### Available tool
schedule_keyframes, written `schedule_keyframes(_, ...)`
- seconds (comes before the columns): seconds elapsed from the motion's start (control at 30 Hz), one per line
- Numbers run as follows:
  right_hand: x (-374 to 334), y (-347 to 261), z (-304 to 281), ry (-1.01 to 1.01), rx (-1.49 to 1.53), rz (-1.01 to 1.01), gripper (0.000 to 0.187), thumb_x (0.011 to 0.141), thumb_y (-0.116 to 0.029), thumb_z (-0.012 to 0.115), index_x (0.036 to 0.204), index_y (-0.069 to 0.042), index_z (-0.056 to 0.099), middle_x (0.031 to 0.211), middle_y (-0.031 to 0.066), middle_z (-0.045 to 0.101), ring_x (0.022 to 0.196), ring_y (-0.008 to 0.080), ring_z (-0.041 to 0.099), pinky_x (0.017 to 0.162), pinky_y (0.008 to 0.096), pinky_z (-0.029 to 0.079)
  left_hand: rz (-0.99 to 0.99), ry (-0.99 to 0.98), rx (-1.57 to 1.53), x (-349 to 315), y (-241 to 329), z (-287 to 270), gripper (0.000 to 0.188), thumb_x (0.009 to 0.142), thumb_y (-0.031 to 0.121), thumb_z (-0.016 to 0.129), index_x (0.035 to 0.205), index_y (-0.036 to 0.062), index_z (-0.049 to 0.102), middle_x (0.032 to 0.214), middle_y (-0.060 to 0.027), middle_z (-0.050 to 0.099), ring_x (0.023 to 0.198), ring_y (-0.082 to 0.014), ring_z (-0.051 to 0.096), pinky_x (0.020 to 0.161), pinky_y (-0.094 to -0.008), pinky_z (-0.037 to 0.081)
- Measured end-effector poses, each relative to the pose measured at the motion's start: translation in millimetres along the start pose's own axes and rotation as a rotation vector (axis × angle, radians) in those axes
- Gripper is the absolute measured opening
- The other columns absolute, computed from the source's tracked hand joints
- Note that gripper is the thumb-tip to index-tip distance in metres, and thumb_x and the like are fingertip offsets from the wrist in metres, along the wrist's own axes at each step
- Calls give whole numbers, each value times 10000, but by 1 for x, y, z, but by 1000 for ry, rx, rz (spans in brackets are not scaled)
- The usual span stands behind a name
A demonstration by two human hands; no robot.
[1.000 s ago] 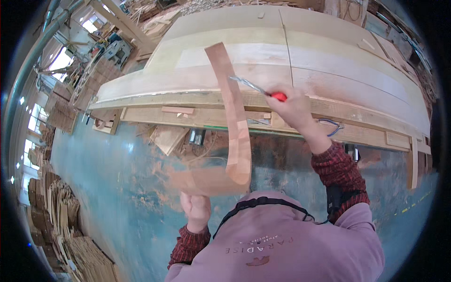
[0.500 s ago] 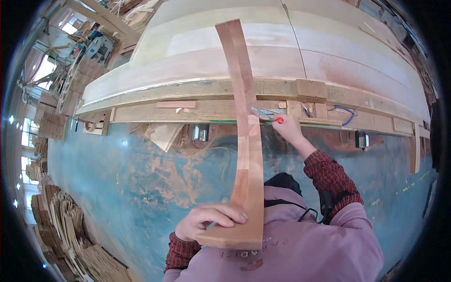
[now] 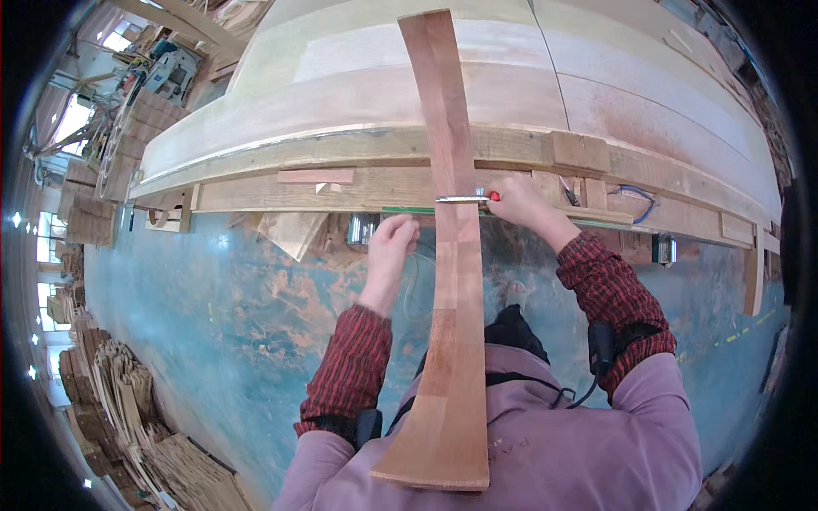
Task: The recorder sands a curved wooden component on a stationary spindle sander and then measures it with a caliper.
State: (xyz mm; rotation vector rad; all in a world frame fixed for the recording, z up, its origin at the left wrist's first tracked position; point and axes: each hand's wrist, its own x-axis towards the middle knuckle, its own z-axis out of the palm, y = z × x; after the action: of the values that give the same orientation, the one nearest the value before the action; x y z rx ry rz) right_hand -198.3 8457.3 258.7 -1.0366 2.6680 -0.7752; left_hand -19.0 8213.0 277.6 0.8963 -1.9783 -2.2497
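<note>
A long, curved wooden piece (image 3: 457,281) with a flared near end lies across the bench edge and reaches back over my torso. My right hand (image 3: 518,203) is closed around a slim silver tool (image 3: 464,199) with a red end, its blade-like length lying across the wood near the bench rail. I cannot make out the tool's exact kind. My left hand (image 3: 390,254) is just left of the wooden piece, apart from it, with its fingers curled together. Whatever those fingers may hold is hidden.
The pale-topped bench (image 3: 358,94) has a wooden rail (image 3: 298,151) and a lower ledge carrying a flat offcut (image 3: 315,176), wood blocks (image 3: 594,194) and a blue cord (image 3: 637,203). Stacked wood strips (image 3: 128,400) stand at lower left on the blue, dusty floor (image 3: 247,298).
My left hand has let go of the wooden piece's near end and moved up beside its middle. The wood has turned to lie flatter, and the tool is now laid across it.
</note>
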Motion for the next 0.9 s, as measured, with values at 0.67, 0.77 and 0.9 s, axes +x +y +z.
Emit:
schedule_keyframes(0.67, 2, 2, 10, 21, -88, -38, 167, 824, -214, 661, 817, -87, 769, 776, 222, 703, 755, 435, 692, 731, 546, 557, 157, 260, 231, 75, -58, 61, 263, 940, 191, 705, 1057, -35, 770, 866, -172, 758, 806, -191, 696, 780, -345, 537)
schedule_keyframes(0.77, 3, -4, 5, -23, -153, 4, 155, 828, -196, 661, 874, -111, 783, 815, 195, 722, 777, 404, 706, 726, 530, 562, 106, 294, 364, 77, -46, 62, 244, 917, 208, 730, 986, -17, 793, 776, -163, 747, 726, -195, 694, 727, -362, 538)
schedule_keyframes(0.9, 1, -6, 9, 35, -248, -39, 147, 827, -210, 654, 816, -109, 761, 768, 174, 713, 763, 397, 704, 699, 550, 546, 166, 288, 365, 87, -55, 56, 232, 896, 213, 748, 952, -6, 799, 740, -153, 737, 681, -189, 681, 690, -367, 527)
